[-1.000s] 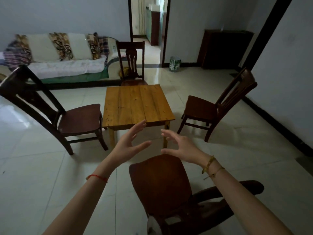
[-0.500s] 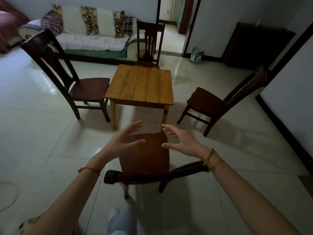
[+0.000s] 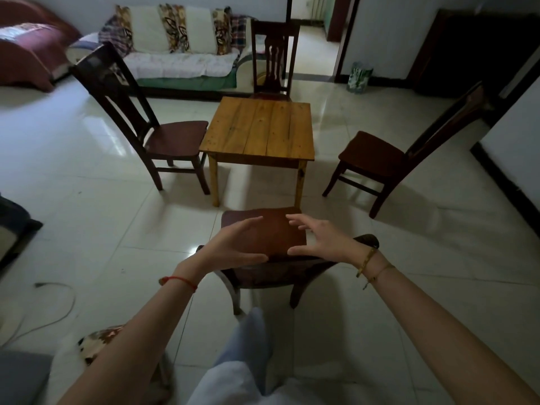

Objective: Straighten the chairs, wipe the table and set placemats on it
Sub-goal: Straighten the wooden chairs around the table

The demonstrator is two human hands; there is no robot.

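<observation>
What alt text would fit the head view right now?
Two open hands, left hand and right hand, hover over the nearest chair at a bare wooden table. Three more chairs ring the table; a sofa stands behind.

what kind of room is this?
Most likely a home living room with a dining corner: a sofa with patterned cushions against the far wall, a small wooden table ringed by four dark wooden chairs, a tiled floor, and a doorway beyond.
</observation>
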